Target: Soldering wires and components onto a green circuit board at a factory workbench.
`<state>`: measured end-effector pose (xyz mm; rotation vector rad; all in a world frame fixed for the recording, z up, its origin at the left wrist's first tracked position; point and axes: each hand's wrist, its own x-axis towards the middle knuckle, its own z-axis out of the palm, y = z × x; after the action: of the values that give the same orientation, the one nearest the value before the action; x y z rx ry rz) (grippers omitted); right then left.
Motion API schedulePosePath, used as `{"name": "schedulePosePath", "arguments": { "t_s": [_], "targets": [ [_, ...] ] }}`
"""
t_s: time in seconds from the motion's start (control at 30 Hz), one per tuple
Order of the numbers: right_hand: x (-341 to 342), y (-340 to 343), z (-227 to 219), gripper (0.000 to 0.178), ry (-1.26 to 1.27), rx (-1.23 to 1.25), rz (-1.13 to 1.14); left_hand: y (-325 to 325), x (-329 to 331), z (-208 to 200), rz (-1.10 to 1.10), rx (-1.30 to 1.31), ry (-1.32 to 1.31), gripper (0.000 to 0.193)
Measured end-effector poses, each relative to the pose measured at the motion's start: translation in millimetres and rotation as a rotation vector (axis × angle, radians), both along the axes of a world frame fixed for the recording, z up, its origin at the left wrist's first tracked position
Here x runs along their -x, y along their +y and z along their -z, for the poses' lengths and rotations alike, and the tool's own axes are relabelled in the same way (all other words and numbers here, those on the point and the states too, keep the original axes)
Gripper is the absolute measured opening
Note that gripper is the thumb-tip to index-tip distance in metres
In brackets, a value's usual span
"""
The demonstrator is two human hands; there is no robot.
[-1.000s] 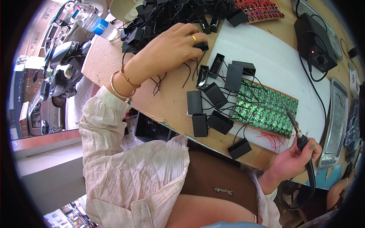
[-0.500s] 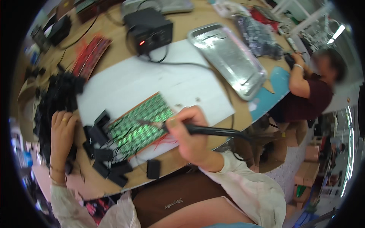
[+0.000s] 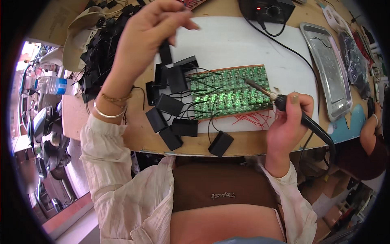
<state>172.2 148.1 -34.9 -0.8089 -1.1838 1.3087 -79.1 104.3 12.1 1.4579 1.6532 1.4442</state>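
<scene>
My right hand (image 3: 290,122) grips a soldering iron (image 3: 281,102), its tip pointing left over a green circuit board panel (image 3: 231,91). Above the board's left side is my raised left hand (image 3: 152,34), fingers curled, with a small black box (image 3: 165,53) at its palm; its exact hold is partly hidden. Several more black boxes (image 3: 170,105) with thin black wires cluster at the panel's left edge, some wires reaching onto it. One black box (image 3: 220,143) lies nearer me by the table edge. Thin red wires (image 3: 254,118) stick out below the panel.
A black soldering station (image 3: 268,10) with a lit red lamp stands at the back, its cable running right. A metal tray (image 3: 329,73) lies at right, near a co-worker's arm (image 3: 368,132). A heap of black boxes (image 3: 99,57) sits at left. White paper (image 3: 227,40) covers the table.
My left hand has moved from the heap at left up toward the board and now has a black box. The view has swung left; the soldering iron stays in my right hand over the board.
</scene>
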Motion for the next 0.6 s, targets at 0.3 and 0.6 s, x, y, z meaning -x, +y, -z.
{"name": "schedulePosePath", "arguments": {
  "t_s": [0.3,0.6],
  "targets": [
    [6,-1,-3,0.015,0.047,0.043,0.072,-15,-48,5,0.019,0.098,0.434,0.008],
    [7,2,-4,0.015,0.057,0.052,0.089,15,-32,3,0.052,-0.230,1.206,0.010]
  ]
}}
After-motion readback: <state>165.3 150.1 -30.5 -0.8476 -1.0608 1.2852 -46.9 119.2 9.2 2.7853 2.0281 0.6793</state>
